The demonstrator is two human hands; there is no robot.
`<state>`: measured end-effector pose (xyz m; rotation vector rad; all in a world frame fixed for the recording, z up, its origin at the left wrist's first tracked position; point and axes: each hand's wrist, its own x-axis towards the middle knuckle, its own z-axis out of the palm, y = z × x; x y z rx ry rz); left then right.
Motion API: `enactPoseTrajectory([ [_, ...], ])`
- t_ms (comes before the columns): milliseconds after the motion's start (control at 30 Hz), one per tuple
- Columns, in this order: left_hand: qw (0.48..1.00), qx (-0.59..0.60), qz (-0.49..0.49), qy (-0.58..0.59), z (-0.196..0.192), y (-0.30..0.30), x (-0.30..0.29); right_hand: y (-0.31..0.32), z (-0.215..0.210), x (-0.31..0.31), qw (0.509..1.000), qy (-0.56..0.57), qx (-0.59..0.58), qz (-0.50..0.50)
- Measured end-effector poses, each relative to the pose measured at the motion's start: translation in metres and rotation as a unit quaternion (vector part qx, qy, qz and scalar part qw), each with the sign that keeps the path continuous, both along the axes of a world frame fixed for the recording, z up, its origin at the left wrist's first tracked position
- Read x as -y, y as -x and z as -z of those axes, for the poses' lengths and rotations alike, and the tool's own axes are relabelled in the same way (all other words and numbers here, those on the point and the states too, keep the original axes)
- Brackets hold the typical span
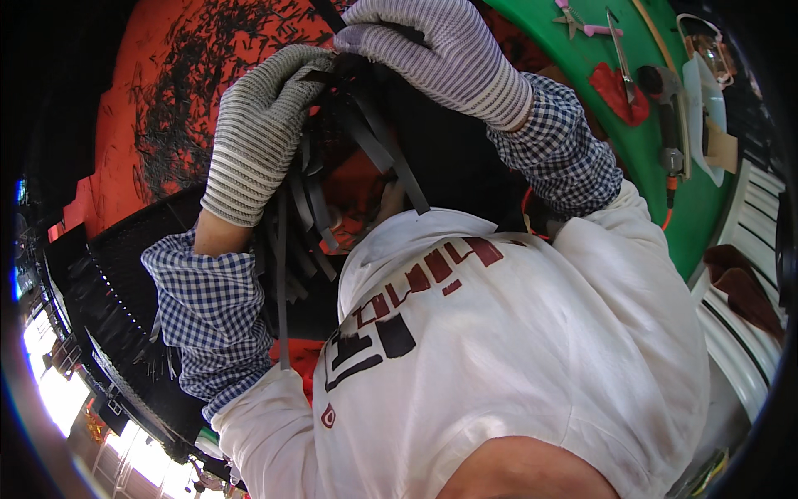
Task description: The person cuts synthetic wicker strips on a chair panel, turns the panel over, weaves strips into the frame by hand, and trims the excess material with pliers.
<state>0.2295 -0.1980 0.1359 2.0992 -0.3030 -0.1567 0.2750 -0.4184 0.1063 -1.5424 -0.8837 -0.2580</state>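
My left hand (262, 129), in a grey-and-white striped knit glove, is closed, thumb and fingertips pinched on dark flat strips. Close beside it, nearly touching, my right hand (453, 62) in a similar glove is closed around a black flat strip that runs up past the top edge. Several loose black strips (366, 137) hang below the hands, some reaching toward my white apron (532, 333). Exactly where the fingertips meet the strips is dark and partly hidden.
Short black clippings lie over an orange-red surface (116, 158) at far left. Below it is a black woven piece (125, 258). A green table (640, 162) at right bears a red cloth (617, 93), a black corded tool (665, 108) and a pink-handled tool (592, 30).
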Motion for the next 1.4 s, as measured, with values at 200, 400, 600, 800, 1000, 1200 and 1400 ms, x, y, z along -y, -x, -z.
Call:
enactPoseTrajectory([
  [200,0.996,-0.034,-0.002,0.080,-0.002,0.009,0.007,0.021,-0.016,0.008,0.985,0.008,-0.174,-0.013],
  [400,0.998,0.014,-0.019,-0.059,-0.003,0.018,0.025,0.032,-0.018,0.013,0.987,0.005,-0.156,-0.036],
  [600,0.978,0.053,-0.016,-0.200,-0.003,0.036,0.041,0.037,-0.003,0.016,0.995,-0.032,-0.072,-0.065],
  [800,0.943,0.136,-0.042,-0.300,-0.003,0.054,0.061,0.053,0.002,0.006,0.927,-0.227,-0.265,-0.137],
  [1000,0.927,0.217,-0.058,-0.299,0.004,0.075,0.064,0.080,-0.027,0.026,0.982,0.004,-0.178,-0.069],
  [1200,0.941,0.173,-0.038,-0.290,0.001,0.080,0.059,0.082,-0.016,0.025,0.990,0.101,0.045,-0.092],
  [1400,0.932,0.114,-0.017,-0.344,-0.006,0.070,0.056,0.074,0.000,0.023,0.990,0.026,0.085,-0.110],
])
